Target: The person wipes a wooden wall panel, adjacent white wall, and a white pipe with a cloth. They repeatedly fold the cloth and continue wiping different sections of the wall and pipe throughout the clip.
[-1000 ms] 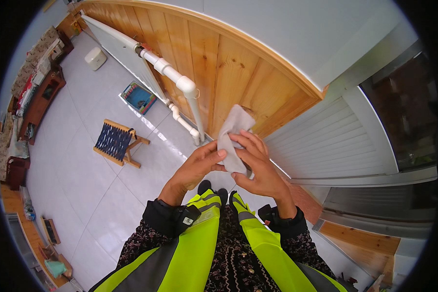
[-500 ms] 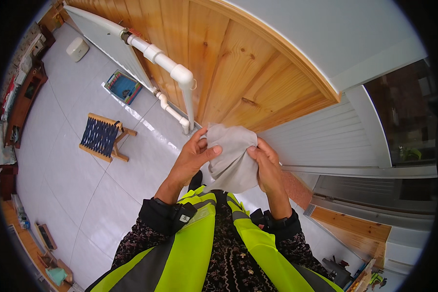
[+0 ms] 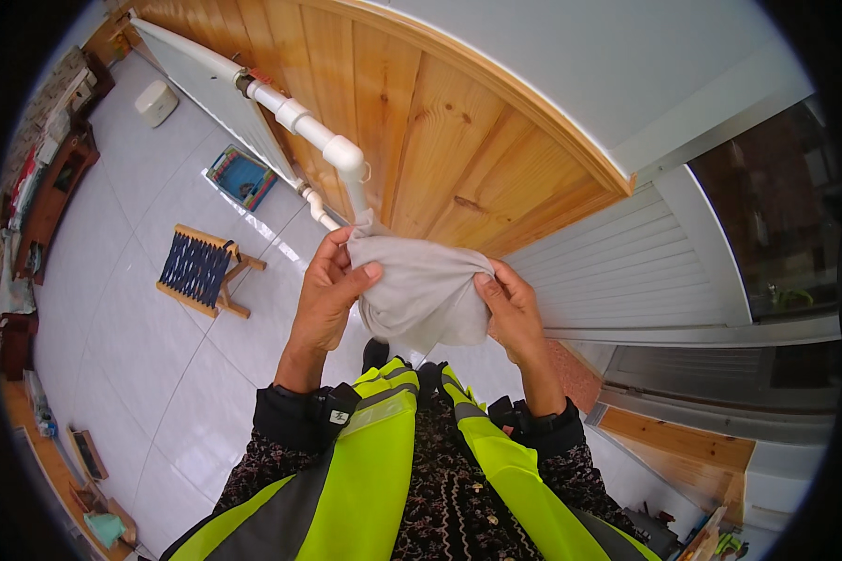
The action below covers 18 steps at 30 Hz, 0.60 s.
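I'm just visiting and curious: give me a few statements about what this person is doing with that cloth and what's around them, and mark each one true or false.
1. Both hands grip the grey cloth. True: the left hand and the right hand each pinch a side.
2. The cloth lies on the floor. False: it is held up in the air.
3. A white pipe runs along the wooden wall panelling. True.
4. The small stool has a red seat. False: its woven seat is dark blue.
5. The floor is carpeted. False: it is pale tile.
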### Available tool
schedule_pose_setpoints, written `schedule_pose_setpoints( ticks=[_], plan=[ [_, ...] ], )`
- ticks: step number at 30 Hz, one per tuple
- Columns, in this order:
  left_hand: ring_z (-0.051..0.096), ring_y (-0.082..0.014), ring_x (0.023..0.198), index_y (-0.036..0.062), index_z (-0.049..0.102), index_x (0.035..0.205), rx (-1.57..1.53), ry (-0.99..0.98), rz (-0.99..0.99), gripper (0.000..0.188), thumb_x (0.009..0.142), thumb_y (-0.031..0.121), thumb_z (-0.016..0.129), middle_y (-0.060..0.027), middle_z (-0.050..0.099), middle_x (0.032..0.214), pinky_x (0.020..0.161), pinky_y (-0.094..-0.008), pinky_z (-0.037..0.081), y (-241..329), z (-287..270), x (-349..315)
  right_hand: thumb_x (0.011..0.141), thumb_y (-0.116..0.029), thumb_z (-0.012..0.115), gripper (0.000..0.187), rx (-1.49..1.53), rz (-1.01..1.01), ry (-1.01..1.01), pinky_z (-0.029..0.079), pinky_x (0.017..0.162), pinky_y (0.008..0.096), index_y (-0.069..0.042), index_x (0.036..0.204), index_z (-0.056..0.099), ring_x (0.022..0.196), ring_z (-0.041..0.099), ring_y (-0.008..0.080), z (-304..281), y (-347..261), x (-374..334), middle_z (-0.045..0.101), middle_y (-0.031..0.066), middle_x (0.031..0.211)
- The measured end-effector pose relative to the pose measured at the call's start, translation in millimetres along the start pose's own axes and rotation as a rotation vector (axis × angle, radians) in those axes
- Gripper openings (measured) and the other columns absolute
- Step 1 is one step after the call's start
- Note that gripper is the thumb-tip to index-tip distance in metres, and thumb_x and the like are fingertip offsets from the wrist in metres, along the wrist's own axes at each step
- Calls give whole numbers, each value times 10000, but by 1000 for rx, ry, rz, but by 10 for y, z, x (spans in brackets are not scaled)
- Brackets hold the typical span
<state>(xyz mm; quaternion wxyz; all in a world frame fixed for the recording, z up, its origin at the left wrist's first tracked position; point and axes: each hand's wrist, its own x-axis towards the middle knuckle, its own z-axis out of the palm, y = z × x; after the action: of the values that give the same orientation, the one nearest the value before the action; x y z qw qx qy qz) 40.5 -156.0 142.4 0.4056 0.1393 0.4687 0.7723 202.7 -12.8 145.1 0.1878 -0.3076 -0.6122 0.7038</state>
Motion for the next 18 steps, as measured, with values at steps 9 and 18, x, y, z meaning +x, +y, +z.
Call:
schedule_pose_setpoints(
  ticks=[9,18],
  plan=[
    [565,-100,882,67,379,1276,182,-44,-209,494,859,214,597,-67,596,1005,747,-222,448,-213,-71,-42,895,-120,504,258,-197,-81,20,423,769,206,24,1103,554,865,528,65,-171,44,-107,605,39,972],
    [577,-204,938,39,477,1164,-363,-30,-505,370,880,265,545,-103,583,992,828,-423,495,-628,-224,-135,885,-89,514,338,352,-25,90,419,829,228,15,1204,472,953,530,99,-70,-220,-203,571,59,1070]
  ],
)
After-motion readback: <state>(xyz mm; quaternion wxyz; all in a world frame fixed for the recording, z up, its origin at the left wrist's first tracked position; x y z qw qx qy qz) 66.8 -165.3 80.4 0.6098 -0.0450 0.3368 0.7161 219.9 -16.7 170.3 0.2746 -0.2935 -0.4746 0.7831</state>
